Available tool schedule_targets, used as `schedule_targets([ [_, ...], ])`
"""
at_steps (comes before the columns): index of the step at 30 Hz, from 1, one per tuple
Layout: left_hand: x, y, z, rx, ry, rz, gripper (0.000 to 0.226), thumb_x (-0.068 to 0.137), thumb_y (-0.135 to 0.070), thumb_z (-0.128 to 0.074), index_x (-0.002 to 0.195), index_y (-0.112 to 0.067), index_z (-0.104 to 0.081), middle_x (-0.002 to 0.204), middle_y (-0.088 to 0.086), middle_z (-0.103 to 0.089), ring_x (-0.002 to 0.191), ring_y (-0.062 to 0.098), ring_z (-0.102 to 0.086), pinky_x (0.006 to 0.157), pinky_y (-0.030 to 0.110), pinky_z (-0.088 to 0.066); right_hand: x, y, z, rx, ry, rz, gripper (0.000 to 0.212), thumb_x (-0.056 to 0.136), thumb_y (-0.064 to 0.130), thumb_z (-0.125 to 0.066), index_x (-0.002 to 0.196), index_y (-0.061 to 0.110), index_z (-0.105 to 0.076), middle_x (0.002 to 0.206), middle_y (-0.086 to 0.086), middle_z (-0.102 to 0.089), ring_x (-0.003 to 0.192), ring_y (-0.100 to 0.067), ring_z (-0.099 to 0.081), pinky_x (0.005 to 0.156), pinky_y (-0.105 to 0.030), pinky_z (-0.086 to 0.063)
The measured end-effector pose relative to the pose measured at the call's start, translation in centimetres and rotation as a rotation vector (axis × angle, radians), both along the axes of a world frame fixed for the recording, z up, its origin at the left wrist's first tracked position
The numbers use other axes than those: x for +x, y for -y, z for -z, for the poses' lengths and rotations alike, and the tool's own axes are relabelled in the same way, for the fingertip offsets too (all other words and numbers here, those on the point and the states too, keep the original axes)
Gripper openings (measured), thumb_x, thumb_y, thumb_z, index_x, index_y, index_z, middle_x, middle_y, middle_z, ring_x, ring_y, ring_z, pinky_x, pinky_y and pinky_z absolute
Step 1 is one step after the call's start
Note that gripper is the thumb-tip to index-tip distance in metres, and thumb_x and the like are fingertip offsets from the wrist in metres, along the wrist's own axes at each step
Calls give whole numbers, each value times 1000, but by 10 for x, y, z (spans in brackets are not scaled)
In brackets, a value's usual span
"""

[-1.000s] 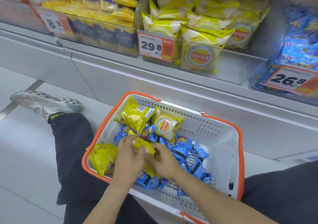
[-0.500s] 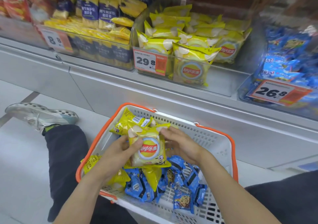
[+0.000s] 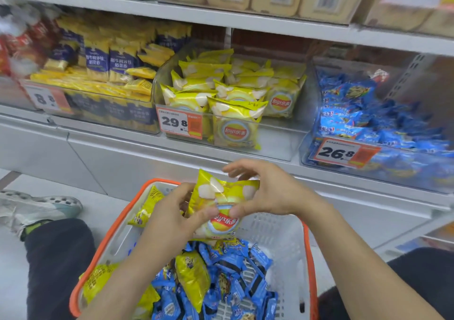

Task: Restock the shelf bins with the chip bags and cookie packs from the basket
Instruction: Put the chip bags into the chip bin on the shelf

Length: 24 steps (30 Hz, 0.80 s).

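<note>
A yellow chip bag (image 3: 221, 199) is lifted above the white basket with an orange rim (image 3: 292, 251). My left hand (image 3: 172, 219) grips its left side and my right hand (image 3: 265, 194) pinches its right edge and top. Inside the basket lie more yellow chip bags (image 3: 192, 278) and several blue cookie packs (image 3: 235, 270). Straight ahead on the shelf, the clear chip bin (image 3: 277, 145) holds matching yellow bags behind a 29.8 price tag (image 3: 180, 122). To its right is the clear cookie bin (image 3: 383, 167) full of blue packs.
A bin of yellow and navy packs (image 3: 103, 86) stands left of the chip bin. An upper shelf (image 3: 245, 17) carries beige boxes. My legs in dark trousers (image 3: 56, 258) flank the basket on the pale floor, with a grey shoe (image 3: 36, 209) at the left.
Both hands dug among the packs in the basket, then came up with the yellow chip bag, which has risen towards the shelf. The view tilted upward.
</note>
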<state>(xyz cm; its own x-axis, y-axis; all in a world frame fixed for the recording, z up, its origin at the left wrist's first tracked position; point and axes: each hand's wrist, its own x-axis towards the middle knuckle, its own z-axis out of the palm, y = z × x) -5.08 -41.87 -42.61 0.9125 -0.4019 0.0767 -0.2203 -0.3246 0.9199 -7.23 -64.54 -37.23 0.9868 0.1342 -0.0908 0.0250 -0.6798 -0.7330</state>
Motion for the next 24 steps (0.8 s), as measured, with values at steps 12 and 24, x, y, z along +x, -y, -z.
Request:
schedule_targets([
  [12,14,92,-76,-154,405,-82,39,93,-44,-63,127,-28,-53,120,-13,-55,113,-3,-53,96,16,-42,-32,66,-102,-277,358,229,37,85,33,-74,114,37,-51,96,23,-60,85,4,-59,73,-15,-44],
  [24,106,146,-110,-29,528,-123,45,81,6,-44,125,-3,-54,124,12,-55,120,25,-52,105,26,-38,40,104,-104,-567,526,366,50,89,22,-69,133,15,-47,122,-10,-50,108,-37,-54,91,-46,-43],
])
